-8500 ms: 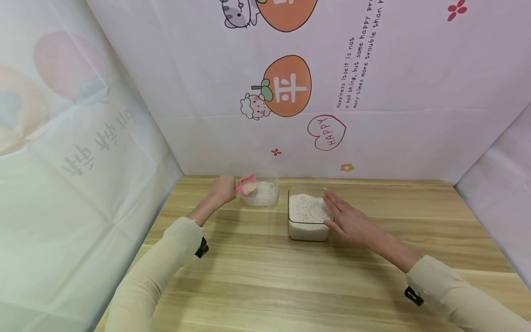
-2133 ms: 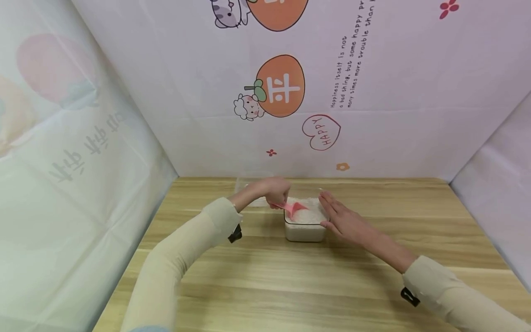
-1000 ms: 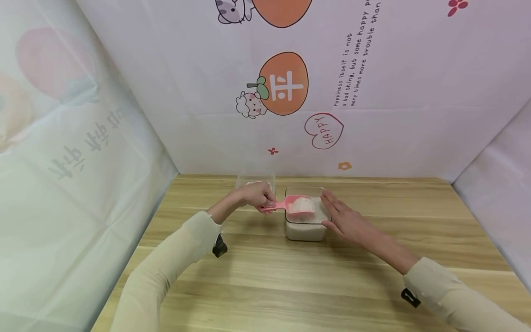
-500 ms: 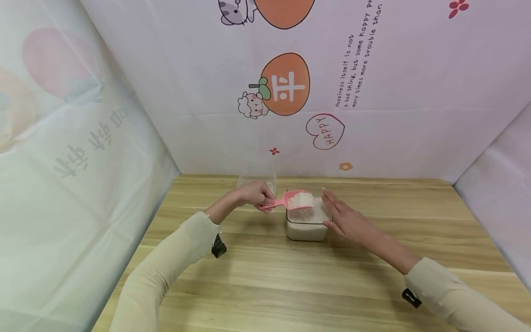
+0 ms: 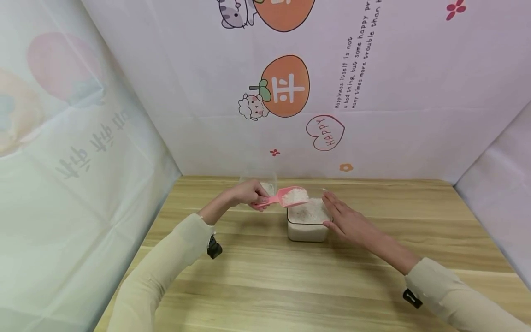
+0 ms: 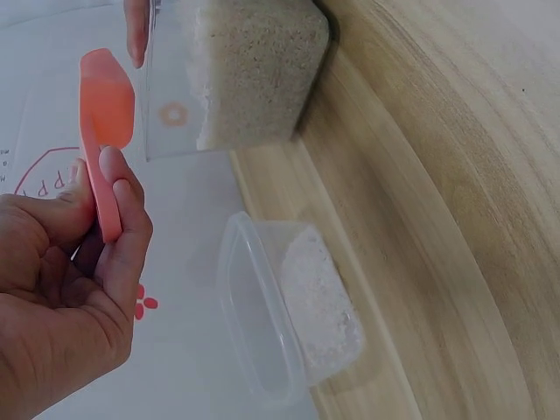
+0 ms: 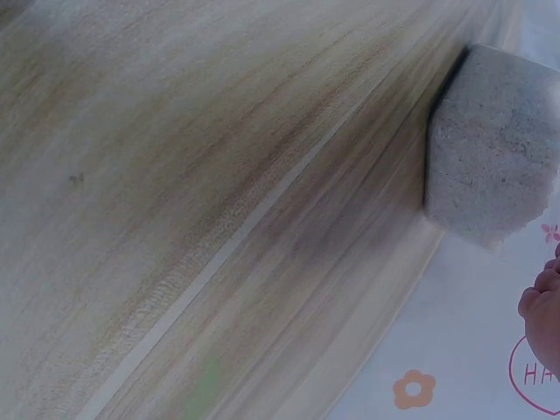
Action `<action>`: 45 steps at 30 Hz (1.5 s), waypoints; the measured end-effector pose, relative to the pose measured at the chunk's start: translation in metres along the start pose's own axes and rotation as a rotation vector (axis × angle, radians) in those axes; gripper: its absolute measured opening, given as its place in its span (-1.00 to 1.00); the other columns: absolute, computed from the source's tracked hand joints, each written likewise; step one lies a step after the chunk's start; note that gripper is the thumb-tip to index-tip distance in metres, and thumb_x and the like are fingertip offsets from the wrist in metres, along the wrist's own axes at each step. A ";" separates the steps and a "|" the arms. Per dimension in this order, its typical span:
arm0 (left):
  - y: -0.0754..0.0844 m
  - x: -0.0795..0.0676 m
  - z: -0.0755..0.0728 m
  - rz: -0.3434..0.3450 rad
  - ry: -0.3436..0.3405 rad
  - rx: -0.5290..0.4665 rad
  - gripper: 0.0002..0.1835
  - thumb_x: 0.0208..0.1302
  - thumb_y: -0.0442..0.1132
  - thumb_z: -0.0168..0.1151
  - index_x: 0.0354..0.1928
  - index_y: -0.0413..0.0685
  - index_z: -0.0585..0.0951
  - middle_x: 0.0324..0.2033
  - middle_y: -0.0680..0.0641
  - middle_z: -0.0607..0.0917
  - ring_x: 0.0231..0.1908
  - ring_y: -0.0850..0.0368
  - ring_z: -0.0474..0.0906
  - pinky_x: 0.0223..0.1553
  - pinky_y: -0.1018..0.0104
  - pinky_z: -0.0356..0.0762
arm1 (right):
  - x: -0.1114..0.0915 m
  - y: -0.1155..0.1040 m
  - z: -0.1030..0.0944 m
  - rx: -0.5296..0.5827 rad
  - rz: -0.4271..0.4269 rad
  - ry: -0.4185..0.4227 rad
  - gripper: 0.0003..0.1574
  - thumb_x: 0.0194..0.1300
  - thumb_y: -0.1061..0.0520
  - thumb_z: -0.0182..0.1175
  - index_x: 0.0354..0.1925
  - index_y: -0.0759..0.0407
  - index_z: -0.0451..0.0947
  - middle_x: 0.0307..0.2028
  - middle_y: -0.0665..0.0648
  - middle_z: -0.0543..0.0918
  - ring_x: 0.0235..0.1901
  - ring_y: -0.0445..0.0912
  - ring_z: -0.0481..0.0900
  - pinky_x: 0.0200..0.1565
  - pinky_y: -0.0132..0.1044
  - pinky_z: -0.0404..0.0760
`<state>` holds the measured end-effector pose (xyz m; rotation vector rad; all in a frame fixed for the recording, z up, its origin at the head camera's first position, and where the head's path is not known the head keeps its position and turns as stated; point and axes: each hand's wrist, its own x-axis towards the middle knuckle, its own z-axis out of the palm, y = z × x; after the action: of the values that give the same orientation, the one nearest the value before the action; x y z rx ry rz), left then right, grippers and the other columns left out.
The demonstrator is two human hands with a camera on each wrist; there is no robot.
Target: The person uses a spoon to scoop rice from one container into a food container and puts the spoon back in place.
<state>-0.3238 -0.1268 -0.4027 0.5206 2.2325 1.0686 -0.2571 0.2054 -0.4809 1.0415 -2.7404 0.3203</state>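
Observation:
In the head view my left hand [image 5: 250, 193] pinches the handle of a pink scoop [image 5: 275, 199], its bowl heaped with white rice [image 5: 295, 196]. The scoop hangs over the left rim of a square clear container [image 5: 308, 232] filled high with rice. Thumb and fingers close on the handle in the left wrist view, where the scoop [image 6: 107, 105] appears from the side. My right hand [image 5: 348, 220] lies with straight fingers along the container's right rim. A smaller clear plastic box [image 6: 262, 315] holding a little rice stands to the left, partly hidden behind my left hand in the head view.
A wood-grain table [image 5: 265, 281] carries both containers near its back edge. Behind it rises a white printed cloth wall [image 5: 207, 92], with further cloth [image 5: 62, 207] on the left side and more on the right.
Earlier the scoop was over the small box, then dug into the rice in the square container. It has since come up loaded and shifted slightly left. The right hand stays at the rim.

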 end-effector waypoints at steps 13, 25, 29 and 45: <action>-0.015 -0.014 -0.011 0.017 0.021 -0.044 -0.77 0.31 -0.42 0.04 -0.41 -0.34 0.66 -0.62 -0.07 0.62 -0.56 0.17 0.57 -0.46 0.36 0.57 | 0.000 -0.001 -0.001 0.005 0.007 -0.009 -0.13 0.40 -0.15 -0.09 0.40 0.36 -0.07 0.44 0.27 -0.05 0.41 0.12 -0.02 0.26 0.04 0.22; -0.031 -0.025 -0.019 0.020 0.069 -0.041 -0.77 0.33 -0.41 0.01 -0.32 -0.46 0.61 -0.57 -0.06 0.59 -0.49 0.13 0.61 -0.31 0.19 0.62 | 0.000 -0.001 0.000 -0.011 -0.006 0.002 -0.12 0.39 -0.14 -0.06 0.39 0.39 -0.05 0.41 0.33 0.01 0.40 0.14 0.00 0.24 0.05 0.24; -0.037 -0.026 -0.023 0.016 0.085 -0.043 -0.77 0.34 -0.40 0.01 -0.33 -0.39 0.64 -0.56 -0.06 0.60 -0.47 0.10 0.63 -0.20 0.01 0.60 | 0.000 -0.001 0.000 -0.009 -0.013 0.018 -0.13 0.39 -0.13 -0.05 0.39 0.39 -0.04 0.40 0.34 0.04 0.39 0.14 0.02 0.24 0.05 0.25; -0.057 -0.033 -0.034 -0.050 0.172 -0.070 -0.76 0.33 -0.44 -0.01 -0.16 -0.36 0.65 -0.36 -0.26 0.67 -0.45 0.04 0.66 -0.20 0.02 0.60 | 0.000 0.000 0.000 -0.007 0.002 -0.006 -0.12 0.40 -0.15 -0.08 0.40 0.36 -0.07 0.42 0.30 -0.02 0.41 0.12 -0.02 0.25 0.04 0.23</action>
<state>-0.3270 -0.1991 -0.4192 0.3529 2.3332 1.2011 -0.2569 0.2060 -0.4807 1.0392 -2.7461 0.3078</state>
